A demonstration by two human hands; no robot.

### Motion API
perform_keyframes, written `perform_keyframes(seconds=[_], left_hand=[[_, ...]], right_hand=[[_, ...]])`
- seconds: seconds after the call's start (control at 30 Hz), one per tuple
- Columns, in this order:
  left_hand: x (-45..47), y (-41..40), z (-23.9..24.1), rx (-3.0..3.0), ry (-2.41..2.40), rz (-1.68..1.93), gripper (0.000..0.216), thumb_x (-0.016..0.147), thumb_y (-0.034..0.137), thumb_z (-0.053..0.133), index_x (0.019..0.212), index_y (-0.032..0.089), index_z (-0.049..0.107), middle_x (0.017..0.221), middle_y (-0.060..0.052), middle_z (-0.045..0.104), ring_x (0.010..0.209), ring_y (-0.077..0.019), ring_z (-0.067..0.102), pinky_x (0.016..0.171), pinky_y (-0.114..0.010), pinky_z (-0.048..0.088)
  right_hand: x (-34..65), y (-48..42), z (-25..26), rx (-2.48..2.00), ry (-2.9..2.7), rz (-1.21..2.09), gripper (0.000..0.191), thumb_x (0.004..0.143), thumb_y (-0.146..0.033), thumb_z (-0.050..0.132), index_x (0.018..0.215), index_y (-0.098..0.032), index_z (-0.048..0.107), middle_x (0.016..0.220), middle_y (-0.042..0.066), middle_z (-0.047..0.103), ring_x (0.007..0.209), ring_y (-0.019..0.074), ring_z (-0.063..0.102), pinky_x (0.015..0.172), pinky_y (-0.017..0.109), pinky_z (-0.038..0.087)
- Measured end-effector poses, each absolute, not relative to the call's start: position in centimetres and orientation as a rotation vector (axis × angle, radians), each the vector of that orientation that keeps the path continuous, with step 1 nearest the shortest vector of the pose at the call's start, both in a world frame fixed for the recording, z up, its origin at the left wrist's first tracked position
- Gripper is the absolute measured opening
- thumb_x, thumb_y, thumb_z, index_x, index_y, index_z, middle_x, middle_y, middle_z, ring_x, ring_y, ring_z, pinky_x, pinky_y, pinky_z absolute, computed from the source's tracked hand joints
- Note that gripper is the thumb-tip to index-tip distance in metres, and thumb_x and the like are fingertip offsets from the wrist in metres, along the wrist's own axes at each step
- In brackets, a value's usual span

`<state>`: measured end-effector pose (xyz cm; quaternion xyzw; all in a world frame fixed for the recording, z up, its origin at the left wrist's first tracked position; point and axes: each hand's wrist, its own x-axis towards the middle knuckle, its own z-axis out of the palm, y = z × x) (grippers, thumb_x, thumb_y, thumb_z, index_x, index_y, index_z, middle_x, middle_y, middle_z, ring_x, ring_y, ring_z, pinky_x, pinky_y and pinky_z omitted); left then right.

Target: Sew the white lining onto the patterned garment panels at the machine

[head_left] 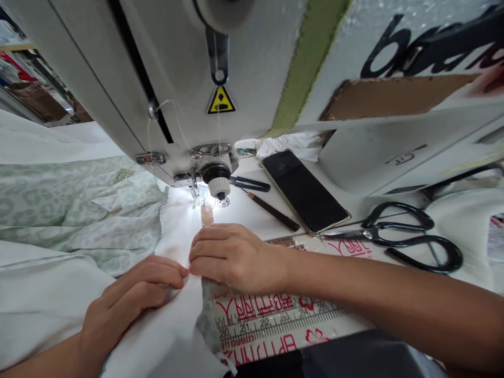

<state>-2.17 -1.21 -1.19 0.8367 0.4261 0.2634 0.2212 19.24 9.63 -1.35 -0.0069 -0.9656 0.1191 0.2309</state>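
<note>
Two hands were in view, both bare and both flat on the cloth under a single industrial sewing machine point(118, 68). The left hand point(129, 299) lay open on white fabric point(169, 336), fingertips pressing near the fold, and the right hand point(232, 257) lay just beside it, its fingers together and pressing on the same fabric; neither was clenched. The white fabric ran up to the one presser foot point(194, 191), with a green-patterned fabric point(79, 210) heaped to the left of it, and the needle was too small and bright to make out. Right of the machine lay one black phone point(303, 191), one pair of black-handled shears point(394, 236), and one brown-shafted pencil point(273, 211). One small black-handled tool point(250, 184) was partly hidden under the machine, so its kind could not be told. One printed ruler strip point(268, 320) ran beneath the right forearm, cut off by the lower edge and partly covered by the hand. Shelves at the upper left point(35, 79) were blurred and cut off.
</note>
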Motion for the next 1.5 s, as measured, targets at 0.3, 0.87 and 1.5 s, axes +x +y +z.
perform_keyframes(seconds=[0.3, 0.87, 1.5], left_hand=[[-1.5, -2.3, -1.0, 2.648, 1.158, 0.595, 0.026, 0.09, 0.008, 0.038, 0.098, 0.017, 0.061, 0.125, -0.004, 0.056, 0.125, -0.0174, 0.043, 0.105, -0.028, 0.041], [-1.0, -2.1, -1.1, 3.019, 1.064, 0.374, 0.042, 0.093, 0.003, 0.026, 0.129, 0.012, 0.046, 0.142, -0.005, 0.038, 0.133, -0.0196, 0.031, 0.109, -0.029, 0.035], [0.8, -1.5, -2.3, 3.17, 1.19, 0.607, 0.034, 0.094, 0.007, 0.032, 0.104, 0.017, 0.062, 0.116, -0.001, 0.062, 0.118, -0.0179, 0.05, 0.112, -0.034, 0.029]], right_hand=[[19.8, 10.4, -1.1, 0.066, -2.719, 0.226, 0.028, 0.094, -0.016, 0.041, 0.089, -0.01, 0.067, 0.09, 0.007, 0.065, 0.095, 0.0182, 0.053, 0.083, 0.029, 0.047], [20.3, 12.1, -1.1, -0.029, -2.664, 0.459, 0.026, 0.092, -0.01, 0.04, 0.098, -0.007, 0.065, 0.103, 0.009, 0.063, 0.101, 0.0165, 0.05, 0.1, 0.031, 0.041], [20.8, 11.2, -0.1, -0.076, -2.76, 0.187, 0.023, 0.094, -0.018, 0.043, 0.095, -0.008, 0.064, 0.097, 0.007, 0.064, 0.096, 0.0192, 0.052, 0.087, 0.032, 0.044]])
